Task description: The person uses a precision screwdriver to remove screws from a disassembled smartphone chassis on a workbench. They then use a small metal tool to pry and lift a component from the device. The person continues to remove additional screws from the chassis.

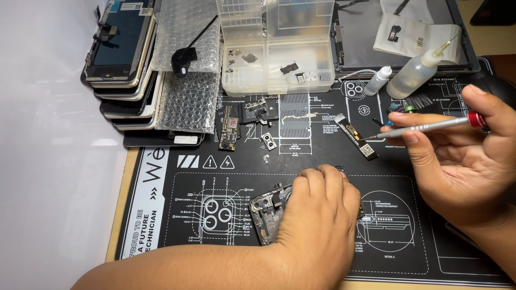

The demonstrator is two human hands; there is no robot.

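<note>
The opened phone frame (269, 209) lies on the black repair mat (177, 215), low and near its middle, camera end pointing up-left, bare metal and small fittings showing inside. The left hand (317, 215) lies flat across most of it, fingers curled together over the far edge, pressing it down. The right hand (462, 156) hovers well to the right, fingers pinched around a slim silver screwdriver (424, 127) with a red cap, its tip pointing left and clear of the frame.

To my eye the good way here is a steady hold: keep the frame pinned so it cannot skate on the mat, bring the tip down square into the screw head, and turn lightly so nothing strips.

Loose parts lie just above: a small circuit board (227, 129), a camera module (269, 141), a black flex strip (357, 137). Farther back stand a clear parts box (279, 48), two squeeze bottles (416, 70), bubble wrap (188, 99), and a stack of phone screens (121, 59) on the table (121, 204).
</note>
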